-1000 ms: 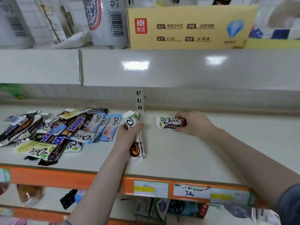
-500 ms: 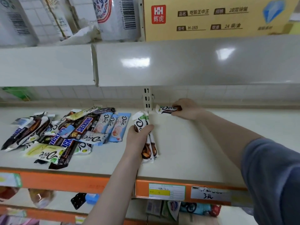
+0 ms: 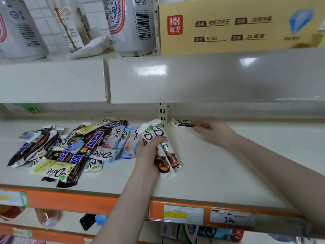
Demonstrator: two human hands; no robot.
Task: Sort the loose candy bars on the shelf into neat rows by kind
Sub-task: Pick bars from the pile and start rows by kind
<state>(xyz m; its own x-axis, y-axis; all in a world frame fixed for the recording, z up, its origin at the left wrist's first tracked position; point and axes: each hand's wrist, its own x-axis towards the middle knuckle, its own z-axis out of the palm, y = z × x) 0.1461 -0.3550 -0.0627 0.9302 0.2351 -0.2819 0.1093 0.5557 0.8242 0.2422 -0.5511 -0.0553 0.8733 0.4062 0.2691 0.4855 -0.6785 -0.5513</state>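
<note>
— Right hand (image 3: 213, 132) where?
— Far back on the cream metal shelf (image 3: 228, 173), fingers (image 3: 199, 124) pinching the near end of a single white-and-brown Dove chocolate bar (image 3: 182, 123). Lying flat against the back edge, just right of the slotted upright post (image 3: 163, 113).
— Long axis of that bar?
— Crosswise, parallel to the back wall, free end pointing left toward the post.
— And the left hand (image 3: 149, 154)?
— Wrapped round a small bunch of white Dove bars with brown ends (image 3: 162, 150), two showing plainly, maybe a third behind; hard to tell. Axis running front to back, green-tipped ends toward the wall, fanned a little.
— So at right angles to the single bar?
— Nearly. Lying left of it and nearer the front edge, well apart from it.
— Which hand closer to the loose pile of mixed candy bars (image 3: 70, 148)?
— Left, by far; pile sitting just beside its knuckles, Snickers and blue and green Dove wrappers crisscrossed.
— Next step, at a guess?
— Probably letting go at the back, then turning the bunch crosswise to line up with the single bar.
— Risk?
— Slippery wrappers; could slide out of the fanned grip.
</note>
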